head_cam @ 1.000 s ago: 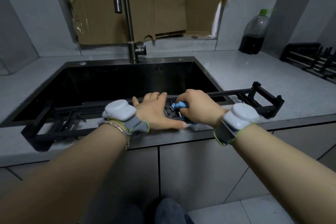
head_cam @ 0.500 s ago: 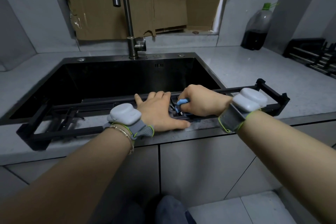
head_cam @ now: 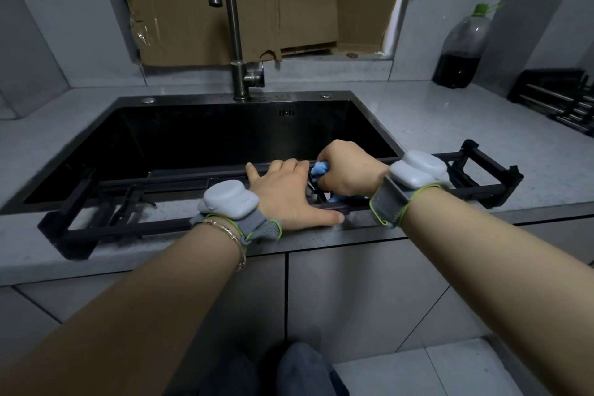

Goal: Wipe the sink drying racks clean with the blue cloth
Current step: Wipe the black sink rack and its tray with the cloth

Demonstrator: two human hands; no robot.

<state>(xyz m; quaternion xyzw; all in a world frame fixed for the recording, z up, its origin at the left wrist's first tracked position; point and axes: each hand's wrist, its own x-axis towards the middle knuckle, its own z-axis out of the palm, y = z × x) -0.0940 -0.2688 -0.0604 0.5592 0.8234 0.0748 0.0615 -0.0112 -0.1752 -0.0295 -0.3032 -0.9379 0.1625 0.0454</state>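
Slippage threatens: right hand (head_cam: 348,172) clenches the blue cloth (head_cam: 320,168) against the drying rack (head_cam: 128,229), left hand (head_cam: 289,198) (flat, grip released) pins it; hard scrubbing could skid it into the sink (head_cam: 225,133).

The person is wearing a matching device just behind each hand. Behind the left hand (head_cam: 289,199), the left pod (head_cam: 229,199), pale grey, smooth and rounded like a pebble, is sitting on the left strap (head_cam: 262,226), a grey fabric band that is showing lime-green piping along its edges. A thin gold chain bracelet (head_cam: 225,226) is lying just beside that band, on the forearm side. Behind the right hand (head_cam: 348,175), the right pod (head_cam: 418,169), of the same pale two-lobed shape, is riding on the right strap (head_cam: 385,204), also grey with green edging. Both forearms are showing bare. At the bottom edge a grey-blue garment (head_cam: 305,366) is showing, too dim to identify.
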